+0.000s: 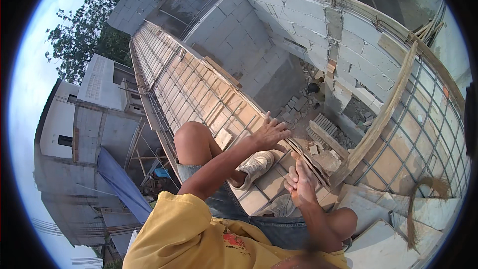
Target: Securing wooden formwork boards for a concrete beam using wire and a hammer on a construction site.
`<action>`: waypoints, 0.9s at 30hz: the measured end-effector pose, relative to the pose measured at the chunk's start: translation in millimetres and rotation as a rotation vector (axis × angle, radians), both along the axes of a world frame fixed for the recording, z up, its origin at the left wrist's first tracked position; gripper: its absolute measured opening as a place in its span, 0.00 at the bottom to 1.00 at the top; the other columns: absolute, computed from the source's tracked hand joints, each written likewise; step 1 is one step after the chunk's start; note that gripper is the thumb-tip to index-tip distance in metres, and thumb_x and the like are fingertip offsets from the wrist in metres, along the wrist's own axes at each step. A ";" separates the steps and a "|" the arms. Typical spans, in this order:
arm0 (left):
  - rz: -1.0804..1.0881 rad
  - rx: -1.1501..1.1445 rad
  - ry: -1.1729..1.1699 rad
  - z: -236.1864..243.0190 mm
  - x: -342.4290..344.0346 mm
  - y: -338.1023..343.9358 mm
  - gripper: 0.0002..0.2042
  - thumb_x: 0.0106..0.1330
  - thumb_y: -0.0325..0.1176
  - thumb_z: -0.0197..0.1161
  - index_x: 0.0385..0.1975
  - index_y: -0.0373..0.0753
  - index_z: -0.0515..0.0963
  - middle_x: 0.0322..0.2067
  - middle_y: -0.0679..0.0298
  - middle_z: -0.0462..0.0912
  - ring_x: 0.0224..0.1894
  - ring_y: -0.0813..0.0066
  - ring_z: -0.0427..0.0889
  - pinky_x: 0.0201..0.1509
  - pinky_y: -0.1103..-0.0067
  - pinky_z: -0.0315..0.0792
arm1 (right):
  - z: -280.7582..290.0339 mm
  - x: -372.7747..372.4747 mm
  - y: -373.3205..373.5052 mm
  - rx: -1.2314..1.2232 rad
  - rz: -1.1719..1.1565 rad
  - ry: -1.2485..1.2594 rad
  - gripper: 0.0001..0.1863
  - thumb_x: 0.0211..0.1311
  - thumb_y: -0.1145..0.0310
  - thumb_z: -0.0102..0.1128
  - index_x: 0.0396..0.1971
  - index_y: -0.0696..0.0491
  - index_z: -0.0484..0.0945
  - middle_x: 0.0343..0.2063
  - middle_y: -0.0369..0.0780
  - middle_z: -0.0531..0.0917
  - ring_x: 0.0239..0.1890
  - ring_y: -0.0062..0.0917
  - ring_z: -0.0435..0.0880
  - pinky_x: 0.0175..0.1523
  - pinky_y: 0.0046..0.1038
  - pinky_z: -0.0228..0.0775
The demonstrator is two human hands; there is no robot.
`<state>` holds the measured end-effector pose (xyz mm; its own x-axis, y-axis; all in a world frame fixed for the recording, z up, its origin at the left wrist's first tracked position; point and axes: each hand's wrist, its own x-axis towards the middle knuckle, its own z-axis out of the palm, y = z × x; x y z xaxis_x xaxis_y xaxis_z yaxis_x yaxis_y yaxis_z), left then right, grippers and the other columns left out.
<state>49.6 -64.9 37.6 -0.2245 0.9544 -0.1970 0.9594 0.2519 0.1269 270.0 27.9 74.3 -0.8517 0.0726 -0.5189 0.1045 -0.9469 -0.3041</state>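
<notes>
My left hand point(271, 133) reaches forward with its fingers spread, at the inner edge of the plywood deck point(221, 102). It appears to rest on that edge, and nothing shows in its grip. Closer to me, my right hand point(300, 182) is closed, fingers curled and thumb upward. Whatever it may hold is hidden. Right beside it lie thin, rough-edged wooden strips point(309, 163) along the deck's edge. I crouch with my shoes point(255, 167) on the deck among the steel bars point(181, 77).
Beyond the edge is a drop into a room of light block walls point(294, 25), with rubble and a wooden pallet point(323, 128) below. A timber beam point(381, 114) borders another rebar grid point(418, 124) at right. Pale sheets point(383, 244) and a bundle of brown fibres point(414, 209) lie nearby.
</notes>
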 end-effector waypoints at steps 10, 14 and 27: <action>-0.089 -0.195 -0.037 -22.5 -6.9 20.1 0.28 0.53 0.69 0.57 0.47 0.57 0.78 0.40 0.67 0.76 0.55 0.62 0.69 0.68 0.37 0.38 | -18.5 -17.7 19.2 -0.019 -0.019 0.158 0.19 0.73 0.59 0.46 0.56 0.54 0.70 0.14 0.25 0.53 0.15 0.09 0.52 0.22 0.15 0.48; -0.076 -0.185 -0.071 -28.9 -4.1 20.2 0.28 0.52 0.68 0.58 0.47 0.58 0.79 0.41 0.68 0.77 0.56 0.63 0.70 0.67 0.37 0.40 | -27.0 -11.4 25.3 0.014 0.009 0.187 0.18 0.74 0.60 0.45 0.56 0.53 0.70 0.14 0.24 0.53 0.14 0.09 0.49 0.20 0.16 0.45; -0.084 -0.267 -0.212 6.2 -0.8 33.2 0.31 0.56 0.54 0.66 0.62 0.68 0.66 0.50 0.70 0.77 0.62 0.66 0.68 0.67 0.39 0.45 | -18.7 -22.6 16.3 -0.041 -0.024 0.106 0.17 0.75 0.61 0.42 0.57 0.51 0.69 0.14 0.25 0.51 0.13 0.10 0.48 0.20 0.16 0.45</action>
